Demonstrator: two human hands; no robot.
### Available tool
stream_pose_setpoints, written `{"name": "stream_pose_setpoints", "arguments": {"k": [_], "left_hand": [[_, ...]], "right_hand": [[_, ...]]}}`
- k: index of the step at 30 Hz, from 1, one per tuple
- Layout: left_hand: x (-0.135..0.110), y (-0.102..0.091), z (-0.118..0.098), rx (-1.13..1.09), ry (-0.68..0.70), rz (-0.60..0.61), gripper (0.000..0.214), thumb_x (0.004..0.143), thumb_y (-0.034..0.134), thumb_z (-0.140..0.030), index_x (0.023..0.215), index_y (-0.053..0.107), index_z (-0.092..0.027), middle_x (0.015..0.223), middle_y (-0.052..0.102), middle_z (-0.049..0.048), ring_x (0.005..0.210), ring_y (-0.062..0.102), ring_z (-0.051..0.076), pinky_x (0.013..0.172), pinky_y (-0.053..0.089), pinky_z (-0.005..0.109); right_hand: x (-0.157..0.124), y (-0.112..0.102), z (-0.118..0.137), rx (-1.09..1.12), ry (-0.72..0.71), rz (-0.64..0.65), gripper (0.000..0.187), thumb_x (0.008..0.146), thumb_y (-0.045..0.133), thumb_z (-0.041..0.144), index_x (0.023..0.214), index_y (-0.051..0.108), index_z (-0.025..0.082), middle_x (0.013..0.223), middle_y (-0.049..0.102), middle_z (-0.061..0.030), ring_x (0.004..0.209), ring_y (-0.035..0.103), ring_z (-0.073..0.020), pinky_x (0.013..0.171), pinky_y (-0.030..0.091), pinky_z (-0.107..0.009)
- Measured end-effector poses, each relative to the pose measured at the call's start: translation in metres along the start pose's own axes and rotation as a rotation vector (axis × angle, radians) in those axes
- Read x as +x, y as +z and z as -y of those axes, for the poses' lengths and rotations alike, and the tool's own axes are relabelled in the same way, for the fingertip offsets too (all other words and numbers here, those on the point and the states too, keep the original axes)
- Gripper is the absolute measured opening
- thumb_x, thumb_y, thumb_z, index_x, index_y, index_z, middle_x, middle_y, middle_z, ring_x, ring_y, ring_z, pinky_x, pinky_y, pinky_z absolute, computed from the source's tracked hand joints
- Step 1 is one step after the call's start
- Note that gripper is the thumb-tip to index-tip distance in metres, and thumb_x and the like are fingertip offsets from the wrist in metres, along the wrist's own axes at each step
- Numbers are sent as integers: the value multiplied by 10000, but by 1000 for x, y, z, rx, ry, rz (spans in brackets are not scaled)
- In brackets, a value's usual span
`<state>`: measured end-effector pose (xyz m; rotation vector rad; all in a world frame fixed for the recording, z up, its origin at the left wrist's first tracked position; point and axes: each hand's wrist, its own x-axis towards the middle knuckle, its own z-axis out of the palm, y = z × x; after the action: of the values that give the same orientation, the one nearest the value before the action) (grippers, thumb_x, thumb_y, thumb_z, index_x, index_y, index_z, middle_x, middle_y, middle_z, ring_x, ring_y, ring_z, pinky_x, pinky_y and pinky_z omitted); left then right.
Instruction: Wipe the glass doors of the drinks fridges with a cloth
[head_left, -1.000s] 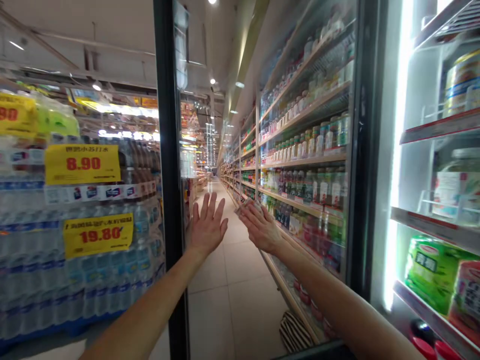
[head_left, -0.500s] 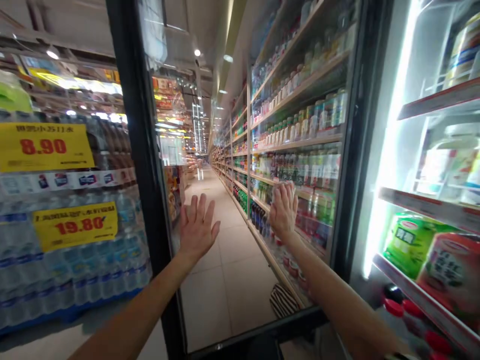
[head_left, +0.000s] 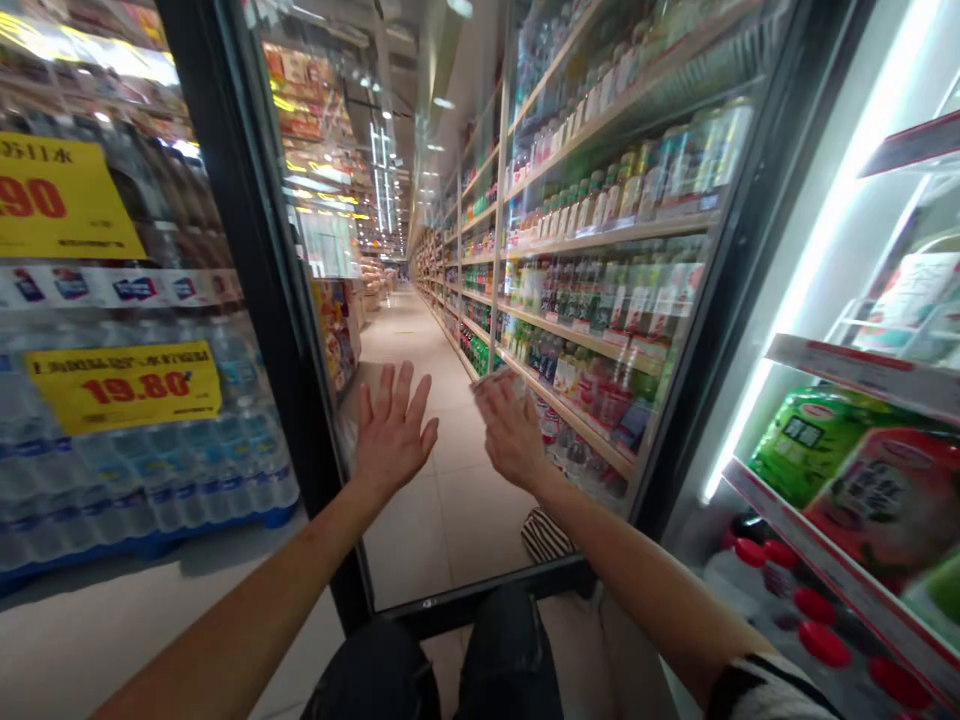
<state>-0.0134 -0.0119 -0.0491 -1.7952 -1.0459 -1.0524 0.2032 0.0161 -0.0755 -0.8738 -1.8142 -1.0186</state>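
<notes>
The open glass door (head_left: 420,530) of a drinks fridge stands in front of me in a black frame. My left hand (head_left: 391,430) lies against the glass with its fingers spread, near the door's left side. To the right of it, my right hand (head_left: 514,440) presses a pale, crumpled cloth (head_left: 487,384) to the pane. Its fingers are bent over the cloth, hiding most of it; whether it is fabric or paper is unclear. Through the glass show shelves of bottles (head_left: 600,290) and a striped thing (head_left: 546,536) low down.
On the right, the lit fridge shelves carry green and red pouches (head_left: 810,440) and red-capped bottles (head_left: 814,605). Packs of bottled water (head_left: 150,450) with yellow price signs (head_left: 124,385) stand to the left. My knees (head_left: 442,660) are below the door's bottom edge.
My right hand has moved left and slightly down across the glass with the cloth. My left hand stays spread on the pane. The view has tilted downward, bringing my knees into sight.
</notes>
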Motion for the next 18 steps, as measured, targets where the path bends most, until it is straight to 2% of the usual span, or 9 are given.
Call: {"name": "stream_pose_setpoints", "arguments": {"k": [2,3,6,8,10,13,14,16,18], "left_hand": [[-9,1,0,13,19,-8,627,841,522,-308,1415,303,-186,1488,253,137,1410,81,263,1134,66,517],[-14,1,0,18,30,-6,628,841,523,-306,1417,301,-190,1483,266,135,1409,90,258,1136,70,509],[-28,2,0,32,58,3,635,843,521,-290,1425,282,-207,1466,309,123,1408,103,233,1144,65,480],[-35,3,0,36,63,7,641,843,523,-290,1428,274,-208,1459,325,122,1409,98,223,1147,57,469],[-38,3,0,38,54,17,642,842,528,-299,1426,280,-204,1457,328,123,1409,94,222,1147,49,469],[-40,1,-1,45,47,31,621,840,531,-309,1411,316,-194,1455,335,121,1411,80,220,1149,45,464],[-41,1,-1,49,49,34,610,841,529,-309,1405,329,-192,1452,341,120,1411,74,218,1150,45,460],[-43,0,-1,53,53,43,594,843,525,-309,1398,346,-194,1448,350,113,1412,71,214,1151,48,455],[-45,2,0,56,47,55,595,845,520,-308,1401,340,-200,1447,353,108,1412,80,216,1151,50,459]], "right_hand": [[-8,1,3,30,-148,19,653,806,452,171,1434,281,226,1440,405,-41,1413,154,-179,1161,90,-437],[-11,1,1,22,-121,-17,654,811,451,167,1437,269,229,1437,410,-43,1411,161,-175,1160,93,-438],[-15,3,-9,-54,175,-183,655,842,411,155,1459,195,195,1471,342,-96,1418,136,-210,1137,147,-477],[-18,6,-6,-72,292,-205,656,853,389,161,1468,160,172,1494,285,-121,1420,119,-240,1121,176,-498],[-25,9,5,-38,217,-122,651,845,398,166,1462,190,170,1488,302,-114,1418,130,-245,1124,173,-494],[-37,12,17,25,-71,21,614,825,427,150,1423,310,228,1433,413,-48,1406,182,-194,1152,124,-440],[-39,12,15,25,-107,25,607,825,429,145,1416,324,237,1421,431,-38,1404,188,-180,1156,111,-429],[-38,12,7,-8,-8,-51,621,832,421,144,1432,286,225,1433,413,-55,1409,173,-189,1152,115,-444],[-33,11,0,-51,201,-165,651,844,403,147,1460,199,198,1469,345,-96,1415,151,-224,1132,157,-483]]}}
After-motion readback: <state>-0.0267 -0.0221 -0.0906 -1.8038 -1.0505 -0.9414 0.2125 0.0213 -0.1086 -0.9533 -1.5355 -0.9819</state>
